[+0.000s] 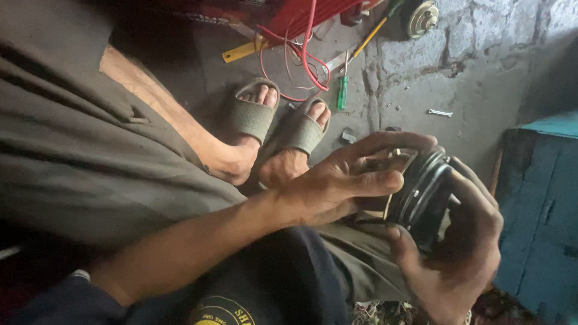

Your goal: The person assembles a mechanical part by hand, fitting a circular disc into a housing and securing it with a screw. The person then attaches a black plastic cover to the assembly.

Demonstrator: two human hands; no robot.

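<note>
A black round metal part (421, 192) with shiny ring edges and a brass-coloured bit on top sits between both hands, above my lap. My left hand (343, 183) reaches in from the left, its fingers spread over the top and near side of the part. My right hand (463, 259) cups the part from below and from the right, with the thumb on its lower rim and the fingers wrapped over its far edge. Much of the part's body is hidden by the fingers.
My feet in grey sandals (277, 120) rest on the concrete floor. Red wires (307, 60), a green-handled screwdriver (342, 93), a yellow tool (244, 51), a small wrench (439, 112) and loose nuts lie beyond them. A blue wooden box (542, 204) stands at right.
</note>
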